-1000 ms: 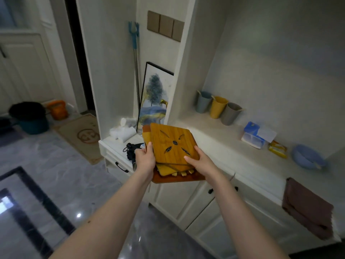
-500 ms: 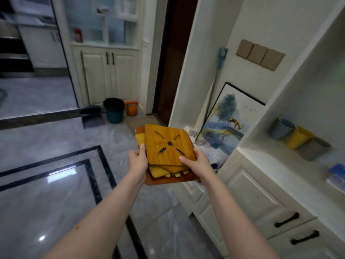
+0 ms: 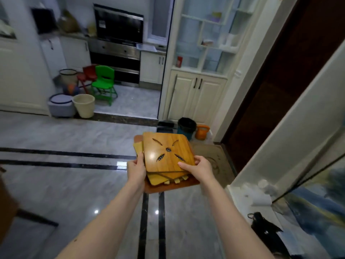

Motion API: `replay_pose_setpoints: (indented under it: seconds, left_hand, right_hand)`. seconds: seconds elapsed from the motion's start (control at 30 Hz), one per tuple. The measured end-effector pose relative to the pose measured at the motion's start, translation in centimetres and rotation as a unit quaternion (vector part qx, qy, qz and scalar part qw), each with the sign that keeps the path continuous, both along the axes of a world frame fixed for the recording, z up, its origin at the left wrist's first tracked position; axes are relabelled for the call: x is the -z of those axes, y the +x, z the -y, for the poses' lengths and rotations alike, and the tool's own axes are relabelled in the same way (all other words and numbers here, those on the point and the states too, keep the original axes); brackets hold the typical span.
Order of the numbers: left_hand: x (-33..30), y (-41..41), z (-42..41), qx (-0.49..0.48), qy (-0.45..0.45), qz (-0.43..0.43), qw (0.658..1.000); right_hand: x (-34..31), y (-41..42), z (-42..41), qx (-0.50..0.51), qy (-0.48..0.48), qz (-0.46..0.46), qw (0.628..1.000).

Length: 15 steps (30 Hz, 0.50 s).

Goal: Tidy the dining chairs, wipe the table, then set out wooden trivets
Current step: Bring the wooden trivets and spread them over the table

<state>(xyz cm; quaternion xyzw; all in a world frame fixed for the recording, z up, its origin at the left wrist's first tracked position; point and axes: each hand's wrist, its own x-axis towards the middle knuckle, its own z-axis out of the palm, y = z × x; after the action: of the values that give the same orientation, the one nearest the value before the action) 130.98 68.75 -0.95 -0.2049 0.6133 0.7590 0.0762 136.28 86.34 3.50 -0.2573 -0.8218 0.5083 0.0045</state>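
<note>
At the far left, beyond the grey marble floor (image 3: 56, 184), a pale bucket (image 3: 84, 104) stood beside a round grey stool (image 3: 59, 106), with a green plastic chair (image 3: 103, 81) just behind them near the oven (image 3: 117, 42). Toward the middle, the left hand (image 3: 136, 170) gripped the left edge of a stack of wooden trivets (image 3: 166, 156), thumb on top and fingers curled beneath. That stack was held level in the air above the floor, at mid-frame. On its right edge the right hand (image 3: 198, 168) clasped it likewise, thumb pressed onto the top trivet. Farther right stood a dark bin (image 3: 186, 127), an orange container (image 3: 202, 131) and a white cabinet (image 3: 194, 94).
</note>
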Motion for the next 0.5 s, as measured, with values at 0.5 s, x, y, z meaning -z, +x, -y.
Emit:
replay_pose_setpoints:
  seconds: [0.5]
  left_hand:
    - [-0.5, -13.1, 10.5, -0.297, -0.016, -0.009, 0.955]
  right_hand:
    - [-0.5, -24.0, 9.2, -0.243, -0.076, 0.029, 0.967]
